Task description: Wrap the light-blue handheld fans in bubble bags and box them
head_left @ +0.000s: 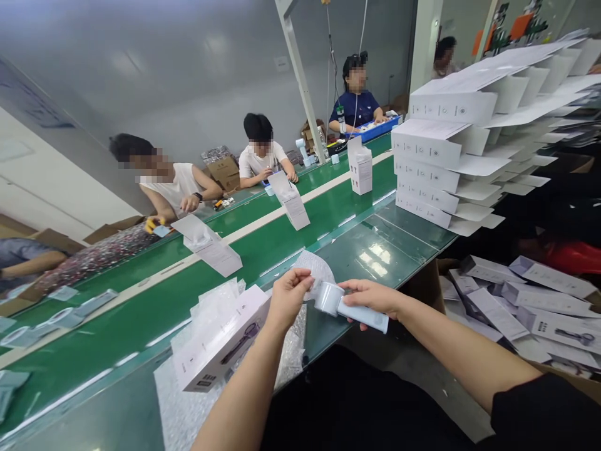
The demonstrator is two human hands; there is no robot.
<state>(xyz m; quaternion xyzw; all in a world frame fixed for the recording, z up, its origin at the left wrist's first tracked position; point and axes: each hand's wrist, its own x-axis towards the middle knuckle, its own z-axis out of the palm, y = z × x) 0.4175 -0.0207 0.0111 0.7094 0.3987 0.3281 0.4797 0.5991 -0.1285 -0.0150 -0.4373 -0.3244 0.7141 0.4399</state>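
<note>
Left hand [288, 294]: fingertips pinched together, seemingly on an edge of the bubble wrap [320, 268].
Right hand [370, 296]: gripping the pale-blue device [362, 314] by its handle, mid-frame, near the worktop [375, 241] edge.
Slip: if that grip loosened, I'd expect the smooth handle to slide free and drop past the edge.
Snag: the thin wrap might bunch or tear if tugged crookedly.
Round head [329, 299]: pointing left in the frame, handle end rightward.
Long axis: slanting gently, upper left to lower right.
</note>
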